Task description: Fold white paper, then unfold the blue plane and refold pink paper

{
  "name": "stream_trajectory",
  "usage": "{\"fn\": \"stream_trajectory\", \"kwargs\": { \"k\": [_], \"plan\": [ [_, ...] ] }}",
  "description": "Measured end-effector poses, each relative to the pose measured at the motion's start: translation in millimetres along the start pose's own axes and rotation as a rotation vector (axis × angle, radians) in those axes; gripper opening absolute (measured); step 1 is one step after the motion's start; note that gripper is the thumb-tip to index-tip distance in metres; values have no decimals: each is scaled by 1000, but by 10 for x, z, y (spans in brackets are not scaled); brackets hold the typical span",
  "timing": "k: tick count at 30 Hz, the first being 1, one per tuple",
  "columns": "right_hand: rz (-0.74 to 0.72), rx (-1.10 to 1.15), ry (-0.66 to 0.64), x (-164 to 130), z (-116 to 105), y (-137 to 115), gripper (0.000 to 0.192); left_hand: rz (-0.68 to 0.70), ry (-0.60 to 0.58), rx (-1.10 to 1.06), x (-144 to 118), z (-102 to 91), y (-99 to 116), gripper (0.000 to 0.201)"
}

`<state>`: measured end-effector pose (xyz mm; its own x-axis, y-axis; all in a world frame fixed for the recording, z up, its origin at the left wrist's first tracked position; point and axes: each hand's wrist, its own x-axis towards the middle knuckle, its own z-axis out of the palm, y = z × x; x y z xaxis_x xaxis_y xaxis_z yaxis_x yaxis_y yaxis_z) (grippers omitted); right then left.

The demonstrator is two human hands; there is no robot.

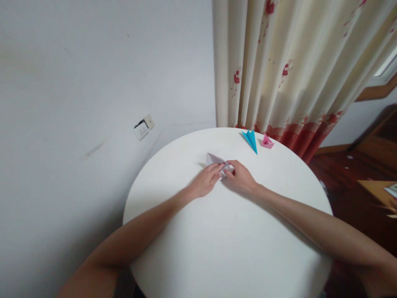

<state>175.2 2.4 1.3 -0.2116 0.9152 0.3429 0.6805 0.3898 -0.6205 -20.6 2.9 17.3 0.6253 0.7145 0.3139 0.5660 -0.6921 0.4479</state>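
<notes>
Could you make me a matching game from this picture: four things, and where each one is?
1. blue folded paper
2. pink folded paper
3. pale paper
4. curtain

A. hanging beyond the table
B. touched by the left hand and right hand
C. rightmost paper on the table
D. middle paper on the table

Pairs: 1-D; 2-C; 3-B; 4-A

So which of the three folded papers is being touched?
The pale paper, with the left hand and right hand on it; the blue paper and pink paper lie untouched, farther across the table.
</notes>
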Motion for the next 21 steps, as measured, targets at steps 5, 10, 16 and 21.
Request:
{"fn": "stream_trajectory", "kwargs": {
  "k": [5,10,16,21],
  "plan": [
    [45,77,43,74,-60,18,45,61,6,-13,11,-9,20,44],
    [30,53,75,83,-125,1,38,54,-31,33,-4,17,16,44],
    [59,-35,55,90,-131,45,31,142,-25,34,-30,-37,50,31],
    [49,38,82,137,-114,166,36,31,456,2,1,-186,-45,14]
  ]
}}
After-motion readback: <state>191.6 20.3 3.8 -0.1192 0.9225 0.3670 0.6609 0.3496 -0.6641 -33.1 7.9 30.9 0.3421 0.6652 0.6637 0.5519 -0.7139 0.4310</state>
